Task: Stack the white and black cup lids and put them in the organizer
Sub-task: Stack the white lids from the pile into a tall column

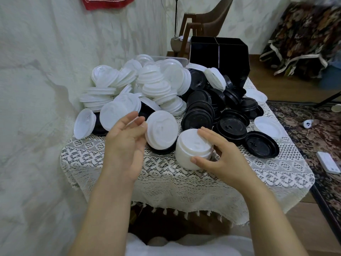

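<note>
item: white stack (191, 150). several white lids nested into a short column, standing on the counter (166, 174) near its front, just right of centre. the right hand (227, 159) holds it, thumb on the near side wall, fingers over the far top rim.

item: left hand (125, 139). wide, fingers relaxed, holding nothing. fingertips just beside a leaning lid (162, 130), white, propped on a black one. whether they touch cannot be told.

item: white lids (140, 84). loose heap, back left of the counter.

item: black lids (208, 111). loose heap, centre to right, a few lying flat near the right edge.

item: organizer (219, 52). black, divided, at the back behind the heaps. inside too dark to tell contents.

handling, as judged: the lids look like thin moulded plastic, very light, a little springy, smooth and apt to slide. the nested stack should be firmer than one lid, but may shear or tip if lifted by the top alone. best hold is round the side wall, low down, thumb against fingers, with a gentle squeeze. take single lids by the rim.
</note>
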Available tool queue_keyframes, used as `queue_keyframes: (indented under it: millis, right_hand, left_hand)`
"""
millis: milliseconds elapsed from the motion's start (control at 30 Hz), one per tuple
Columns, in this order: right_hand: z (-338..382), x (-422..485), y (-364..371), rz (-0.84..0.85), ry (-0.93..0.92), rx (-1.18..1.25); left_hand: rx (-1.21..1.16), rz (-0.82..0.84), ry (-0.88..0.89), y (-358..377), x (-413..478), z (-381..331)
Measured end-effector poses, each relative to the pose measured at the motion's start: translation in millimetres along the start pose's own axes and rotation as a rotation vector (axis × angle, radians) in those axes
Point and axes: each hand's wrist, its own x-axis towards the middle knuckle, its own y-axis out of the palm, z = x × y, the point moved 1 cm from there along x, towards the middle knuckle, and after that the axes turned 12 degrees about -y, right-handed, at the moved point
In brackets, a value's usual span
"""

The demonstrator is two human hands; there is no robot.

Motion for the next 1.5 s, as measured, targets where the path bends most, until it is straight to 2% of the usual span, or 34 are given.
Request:
queue_keyframes:
  millis: [133,300,400,600,700,900,1067,1167,1233,1400,1500]
  right_hand:
    - [9,-1,-1,0.011,-0.005,0.01]
    - [31,2,4,-0.217,-0.173,-0.057]
    - [39,6,20,-0.274,-0.227,-0.059]
    - [41,12,20,-0.365,-0.217,0.07]
    - [40,11,15,-0.354,-0.228,0.131]
    - [34,5,1,-0.171,-0.24,0.126]
    - [32,6,-1,-0.189,-0.238,0.127]
    - [21,5,-11,-0.258,-0.176,0.071]
    - [16,4,-16,-0.259,-0.123,0.078]
    - [15,3,-11,-0.096,-0.059,0.044]
    - [15,5,-7,-0.029,-0.045,0.021]
  left_hand:
    - [-0.191,0.085,-0.121,5,2,5]
    - [-0.393,0.193,-0.216,21,-8,16]
    - [-0.404,0.252,-0.248,28,-13,23]
    - [-0.156,0.413,-0.245,30,-21,27]
    - [-0.032,0.46,-0.216,30,-24,26]
    - [0.088,0.389,-0.126,28,-21,23]
    - [0.075,0.33,-0.11,25,-17,25]
    - [0.345,0.175,0.06,18,-12,22]
    - [0.531,0.132,0.161,13,-10,19]
    - [0.811,0.24,0.138,11,-9,22]
    - [0.882,0.309,0.097,13,-8,28]
